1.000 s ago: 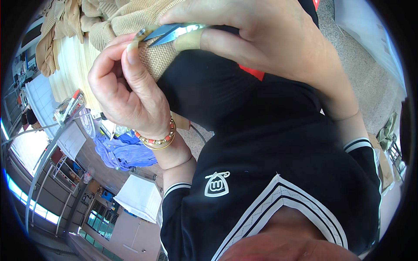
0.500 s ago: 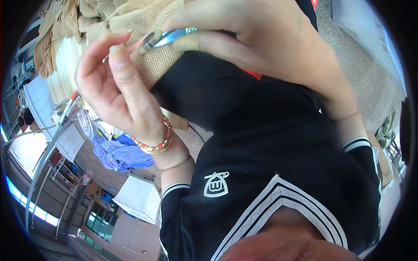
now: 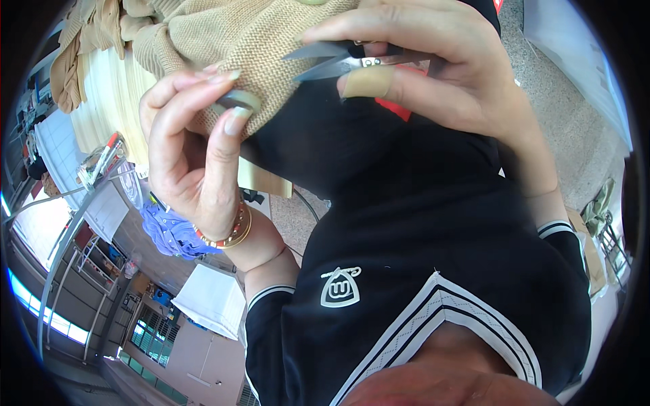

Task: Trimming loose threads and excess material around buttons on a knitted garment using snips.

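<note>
Knit point(image 3: 271, 61) is filling the frame's upper middle, its button point(image 3: 245, 100) now sitting clear of the scissors point(image 3: 345, 65), gripped blades-parted in the right hand point(image 3: 474, 74), while the half-closed left hand point(image 3: 179, 169) is surrounding the button, hold unclear.

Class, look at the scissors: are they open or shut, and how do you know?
Open: the scissors in the right hand show two blades spread apart, with a clear gap between their tips.
</note>
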Available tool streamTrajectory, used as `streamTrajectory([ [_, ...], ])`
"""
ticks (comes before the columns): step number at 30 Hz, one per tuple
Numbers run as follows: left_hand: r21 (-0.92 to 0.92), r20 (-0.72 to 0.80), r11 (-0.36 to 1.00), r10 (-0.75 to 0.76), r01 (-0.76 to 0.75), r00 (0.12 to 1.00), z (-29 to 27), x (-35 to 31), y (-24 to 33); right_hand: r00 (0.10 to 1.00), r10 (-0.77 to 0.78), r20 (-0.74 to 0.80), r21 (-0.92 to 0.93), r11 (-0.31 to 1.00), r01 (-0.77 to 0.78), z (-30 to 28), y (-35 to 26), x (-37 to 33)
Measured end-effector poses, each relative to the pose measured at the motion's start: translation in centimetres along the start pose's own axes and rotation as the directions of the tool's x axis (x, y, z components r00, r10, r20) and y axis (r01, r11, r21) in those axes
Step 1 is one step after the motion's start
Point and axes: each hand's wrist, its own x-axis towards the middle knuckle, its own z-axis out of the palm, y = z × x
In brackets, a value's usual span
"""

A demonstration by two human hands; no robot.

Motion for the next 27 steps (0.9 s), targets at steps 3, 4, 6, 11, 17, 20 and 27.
streamTrajectory([
  [3, -0.068, -0.020, 0.991, 0.116, -0.117, 0.993, 0.2, -0.4, -1.4, 0.994, 0.108, 0.004, 0.030, 0.994, -0.108, 0.3, -0.6, 0.5],
  [4, -0.071, -0.034, 0.984, 0.163, -0.165, 0.986, 0.3, -0.3, -1.8, 0.983, 0.182, 0.005, 0.060, 0.981, -0.182, 0.4, -1.0, 0.7],
  [6, -0.084, -0.059, 0.981, 0.172, -0.177, 0.983, 0.4, -0.6, -2.2, 0.989, 0.145, 0.021, -0.009, 0.989, -0.145, 1.0, -0.5, 0.9],
  [11, -0.140, -0.060, 0.975, 0.164, -0.171, 0.985, 0.4, -0.8, -2.5, 0.609, -0.793, -0.016, -0.621, 0.485, 0.615, 2.7, 4.7, 1.7],
  [17, -0.292, -0.135, 0.932, 0.183, -0.216, 0.974, 0.0, -0.7, -3.6, 0.987, -0.153, -0.051, -0.218, 0.966, 0.138, 2.2, 1.9, 0.9],
  [20, -0.218, 0.000, 0.957, 0.196, -0.191, 0.981, -0.8, -0.8, -3.7, 0.580, -0.805, -0.121, -0.460, 0.564, 0.686, 3.4, 5.9, 2.6],
  [27, -0.203, -0.022, 0.957, 0.207, -0.207, 0.978, -0.5, -0.7, -3.5, 0.986, -0.166, -0.033, -0.405, 0.904, 0.139, 2.1, -1.5, 1.0],
])
